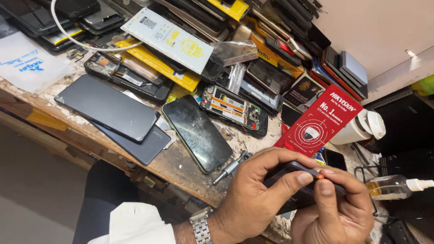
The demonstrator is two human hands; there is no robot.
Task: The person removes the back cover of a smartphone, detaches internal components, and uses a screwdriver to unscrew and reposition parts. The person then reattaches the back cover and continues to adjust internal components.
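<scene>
My left hand, with a metal wristwatch and a white sleeve, grips a small dark phone from the left, thumb lying along its edge. My right hand holds the same phone from the right, and its thumb and forefinger pinch at a small orange part on the phone's upper edge. Both hands hover over the near edge of a worn workbench.
A cracked black phone and a small screwdriver lie just left of my hands. Beyond are stacked dark phones, an opened phone body, a red card, a white bottle, a spray bottle and piles of phone parts.
</scene>
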